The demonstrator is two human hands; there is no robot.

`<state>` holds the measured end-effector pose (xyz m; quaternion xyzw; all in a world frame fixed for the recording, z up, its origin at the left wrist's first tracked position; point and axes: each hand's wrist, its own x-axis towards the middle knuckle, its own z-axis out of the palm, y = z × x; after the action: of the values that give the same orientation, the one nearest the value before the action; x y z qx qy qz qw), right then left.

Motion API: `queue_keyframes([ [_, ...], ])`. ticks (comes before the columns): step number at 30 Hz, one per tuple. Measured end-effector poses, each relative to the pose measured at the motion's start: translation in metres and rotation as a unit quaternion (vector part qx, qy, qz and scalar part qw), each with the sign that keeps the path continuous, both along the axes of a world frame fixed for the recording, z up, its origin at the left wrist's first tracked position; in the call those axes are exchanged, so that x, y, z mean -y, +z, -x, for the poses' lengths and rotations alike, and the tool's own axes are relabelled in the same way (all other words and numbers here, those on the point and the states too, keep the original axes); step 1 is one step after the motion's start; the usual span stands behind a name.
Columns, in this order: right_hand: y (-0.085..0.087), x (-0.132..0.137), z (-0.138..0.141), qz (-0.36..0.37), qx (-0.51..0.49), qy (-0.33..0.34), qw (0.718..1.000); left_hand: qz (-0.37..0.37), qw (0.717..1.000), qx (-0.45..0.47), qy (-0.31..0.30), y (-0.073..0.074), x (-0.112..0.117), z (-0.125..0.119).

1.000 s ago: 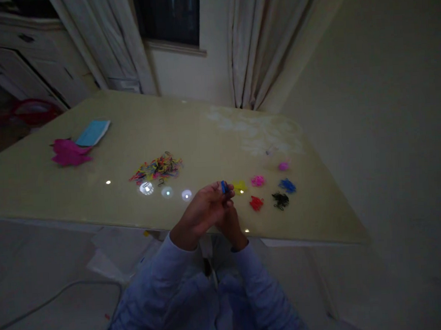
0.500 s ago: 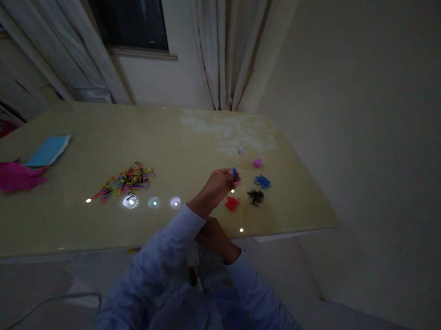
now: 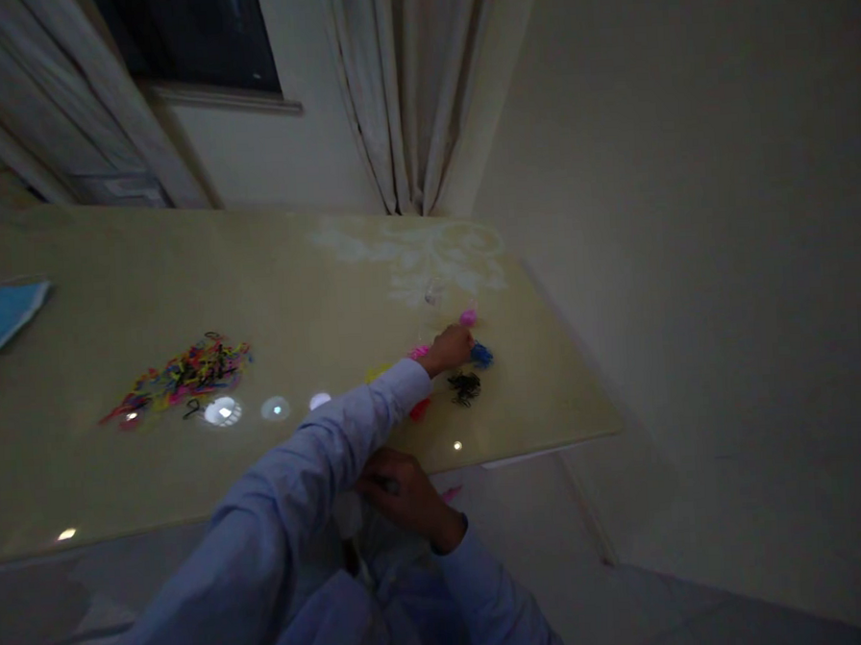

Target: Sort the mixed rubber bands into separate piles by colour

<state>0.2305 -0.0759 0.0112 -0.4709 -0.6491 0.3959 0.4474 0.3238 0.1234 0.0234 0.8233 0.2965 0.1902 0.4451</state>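
Note:
My left hand [image 3: 450,348] reaches across to the small pile of blue rubber bands [image 3: 482,355], its fingertips at the pile's left edge. Those fingers are pinched together, and whatever is between them is hidden. Black rubber bands [image 3: 465,388] lie just nearer to me. Partly covered by my left arm are pink bands [image 3: 419,352], red bands [image 3: 420,410] and yellow bands [image 3: 376,372]. My right hand [image 3: 407,492] is curled at the table's front edge, below the left forearm. Something greyish shows in its grip, too dim to name.
A mixed heap of coloured rubber bands [image 3: 194,369] lies left on the glossy table [image 3: 290,272]. Beyond the blue pile are a purple-pink bunch [image 3: 469,317] and a small clear item [image 3: 433,292]. A blue face mask [image 3: 4,316] lies far left. A wall [image 3: 687,251] stands right.
My left hand has moved forward and right to the blue pile; a blue band showed in its fingertips before. My right hand stays near the edge. The view has swung right.

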Motion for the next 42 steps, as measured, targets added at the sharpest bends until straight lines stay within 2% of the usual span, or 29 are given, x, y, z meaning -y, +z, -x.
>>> queue_keyframes([
  [3, 0.001, -0.001, 0.000, 0.000, -0.004, 0.005, 1.000, -0.020, 0.999, -0.025, 0.000, 0.000, -0.002, 0.002],
  [9, -0.004, -0.002, -0.001, -0.015, -0.002, 0.006, 1.000, -0.036, 0.999, -0.030, 0.002, 0.011, -0.005, 0.010],
  [14, 0.001, -0.002, 0.000, -0.015, -0.003, -0.012, 1.000, -0.027, 0.999, -0.007, 0.037, 0.021, -0.004, 0.040],
  [17, 0.005, -0.003, -0.002, -0.003, -0.002, -0.018, 1.000, 0.014, 0.994, 0.061, 0.093, 0.026, 0.003, 0.076],
  [21, 0.004, -0.009, -0.006, 0.048, -0.006, -0.022, 0.999, 0.060, 0.974, 0.146, 0.160, 0.028, 0.021, 0.143],
  [24, 0.006, -0.017, -0.007, 0.093, -0.061, -0.016, 0.994, 0.066, 0.956, 0.153, 0.241, 0.023, 0.035, 0.202],
  [26, 0.013, -0.025, -0.004, 0.095, -0.091, -0.025, 0.991, 0.064, 0.943, 0.136, 0.295, 0.018, 0.044, 0.241],
  [30, 0.031, -0.053, 0.013, 0.066, -0.099, -0.030, 0.992, 0.016, 0.914, 0.106, 0.390, 0.004, 0.062, 0.304],
  [33, 0.040, -0.087, 0.037, 0.055, -0.077, -0.019, 0.995, -0.026, 0.901, 0.093, 0.423, -0.004, 0.074, 0.328],
  [38, 0.037, -0.155, 0.088, 0.003, 0.041, 0.006, 0.999, -0.103, 0.920, 0.086, 0.368, -0.011, 0.088, 0.336],
  [42, 0.030, -0.198, 0.124, -0.056, 0.227, 0.037, 0.972, -0.128, 0.930, 0.082, 0.336, -0.016, 0.089, 0.335],
])
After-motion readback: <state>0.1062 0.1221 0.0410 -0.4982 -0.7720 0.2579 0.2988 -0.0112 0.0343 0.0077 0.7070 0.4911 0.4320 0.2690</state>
